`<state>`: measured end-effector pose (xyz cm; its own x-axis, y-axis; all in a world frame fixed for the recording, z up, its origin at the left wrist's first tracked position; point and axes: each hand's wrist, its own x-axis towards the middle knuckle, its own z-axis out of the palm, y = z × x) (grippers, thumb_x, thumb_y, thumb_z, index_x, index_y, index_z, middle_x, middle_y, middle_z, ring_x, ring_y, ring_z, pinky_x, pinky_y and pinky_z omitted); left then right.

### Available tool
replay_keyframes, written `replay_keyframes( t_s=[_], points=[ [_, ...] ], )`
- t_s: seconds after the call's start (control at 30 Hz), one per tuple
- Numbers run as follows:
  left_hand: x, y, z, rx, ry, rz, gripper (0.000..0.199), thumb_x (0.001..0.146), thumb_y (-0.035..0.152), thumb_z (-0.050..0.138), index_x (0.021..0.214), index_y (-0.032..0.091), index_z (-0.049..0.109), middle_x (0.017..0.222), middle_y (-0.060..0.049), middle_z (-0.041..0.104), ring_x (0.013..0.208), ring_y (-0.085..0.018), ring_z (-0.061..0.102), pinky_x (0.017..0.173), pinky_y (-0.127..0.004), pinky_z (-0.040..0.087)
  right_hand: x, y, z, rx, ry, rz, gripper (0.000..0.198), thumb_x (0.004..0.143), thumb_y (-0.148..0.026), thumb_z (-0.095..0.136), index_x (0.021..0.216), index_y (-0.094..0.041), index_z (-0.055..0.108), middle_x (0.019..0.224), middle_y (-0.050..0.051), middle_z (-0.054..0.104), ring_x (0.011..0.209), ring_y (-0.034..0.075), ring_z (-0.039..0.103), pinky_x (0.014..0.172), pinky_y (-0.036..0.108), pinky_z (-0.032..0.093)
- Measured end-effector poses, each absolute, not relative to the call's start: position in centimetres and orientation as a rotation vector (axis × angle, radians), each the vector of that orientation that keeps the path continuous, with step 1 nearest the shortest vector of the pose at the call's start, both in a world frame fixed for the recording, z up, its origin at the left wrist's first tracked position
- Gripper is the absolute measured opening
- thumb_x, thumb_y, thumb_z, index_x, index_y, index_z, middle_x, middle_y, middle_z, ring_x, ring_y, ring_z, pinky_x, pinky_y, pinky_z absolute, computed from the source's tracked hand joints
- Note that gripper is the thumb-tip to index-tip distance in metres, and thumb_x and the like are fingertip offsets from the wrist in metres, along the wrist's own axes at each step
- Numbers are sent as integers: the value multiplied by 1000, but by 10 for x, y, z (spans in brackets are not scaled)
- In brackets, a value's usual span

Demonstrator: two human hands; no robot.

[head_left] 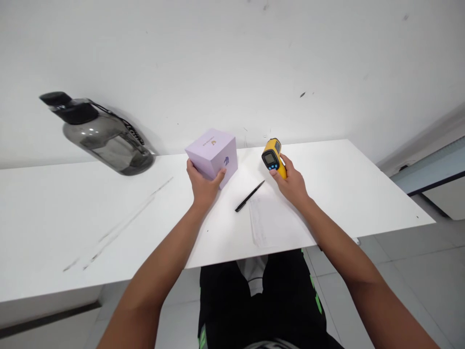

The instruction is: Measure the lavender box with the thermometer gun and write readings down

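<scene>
Lilac in colour, a box (211, 154) is clasped by the left hand (205, 188), its thumb pressed to a side face, at the back of the white table (90, 208) near the wall (225, 58). Its top is printed with a gold emblem (213, 142) and tiny lettering, too small to be read; a violet mark (226, 160) is borne on one side. A yellow and black infrared thermometer (281, 169) is gripped by the right hand (293, 186), the contents of its screen (269, 158) illegible. Just beside a sheet of paper (281, 223), faintly handwritten, a black pen (250, 196) is laid. At left, a grey bottle (109, 140) is fitted with a strap (128, 127) lettered in white, of which only "LO" can be made out
</scene>
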<state>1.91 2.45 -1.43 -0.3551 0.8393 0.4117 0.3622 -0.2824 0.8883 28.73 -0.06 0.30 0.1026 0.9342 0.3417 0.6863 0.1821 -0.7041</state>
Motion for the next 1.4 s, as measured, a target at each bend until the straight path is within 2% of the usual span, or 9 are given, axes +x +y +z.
replay_keyframes(
  t_s=[0.17, 0.27, 0.37, 0.47, 0.73, 0.87, 1.03, 1.23, 1.4],
  points=[
    [20, 21, -13, 1715, 1702, 1758, 113, 62, 47, 84, 149, 21, 17, 154, -20, 19, 148, -36, 15, 122, -53, 16, 308, 14, 3, -1868, -1814, 122, 71, 92, -65, 46, 147, -20, 44, 103, 13, 69, 88, 28, 63, 69, 34, 43],
    [24, 10, -14, 1950, 1643, 1833, 98, 61, 49, 84, 141, 20, 36, 143, -19, 36, 140, -38, 30, 118, -54, 23, 311, 19, 1, -1996, -1884, 25, 69, 93, -64, 46, 146, -20, 46, 102, 14, 68, 90, 28, 63, 73, 35, 41],
    [34, -4, -17, 2319, 1433, 1510, 52, 73, 49, 75, 116, 24, 59, 98, -8, 61, 99, -28, 60, 95, -45, 45, 311, 24, -3, -2051, -1926, -41, 68, 93, -64, 47, 146, -20, 48, 102, 15, 68, 92, 29, 62, 76, 37, 39],
    [45, -15, -16, 2592, 1311, 1021, 33, 85, 50, 61, 109, 27, 66, 76, -2, 59, 70, -18, 59, 69, -33, 46, 309, 28, -7, -2049, -1978, -76, 66, 92, -62, 49, 144, -20, 50, 103, 16, 68, 95, 30, 61, 80, 38, 40],
    [45, -16, -7, 2622, 1431, 349, 42, 91, 55, 52, 123, 31, 63, 98, 0, 65, 78, -13, 62, 62, -26, 40, 300, 29, -16, -1916, -1976, -242, 52, 92, -37, 50, 137, -12, 54, 153, 19, 40, 131, 35, 45, 99, 47, 43],
    [46, -14, -9, 2598, 1436, 341, 35, 91, 53, 53, 116, 32, 66, 90, 2, 65, 76, -12, 62, 62, -26, 38, 296, 33, -22, -1806, -2038, -265, 55, 93, -31, 45, 146, -14, 44, 153, 16, 44, 134, 33, 45, 102, 48, 42],
    [47, -14, -9, 2549, 1444, 348, 32, 91, 50, 54, 115, 33, 67, 86, 3, 65, 75, -12, 60, 61, -26, 37, 292, 38, -25, -1852, -1958, -239, 50, 93, -44, 50, 135, -18, 57, 147, 16, 51, 119, 34, 56, 93, 48, 47],
    [46, -14, -11, 2530, 1438, 388, 31, 91, 50, 55, 113, 34, 69, 83, 3, 64, 74, -12, 59, 60, -25, 36, 290, 38, -21, -1879, -1921, -250, 37, 95, -42, 51, 117, -17, 66, 131, 17, 61, 99, 31, 62, 76, 40, 47],
    [46, -13, -12, 2539, 1430, 393, 31, 91, 50, 55, 113, 34, 69, 83, 3, 64, 74, -12, 59, 61, -25, 36, 291, 35, -19, -1846, -1962, -245, 35, 98, -37, 46, 118, -17, 66, 134, 14, 62, 100, 29, 63, 78, 38, 49]
  ],
)
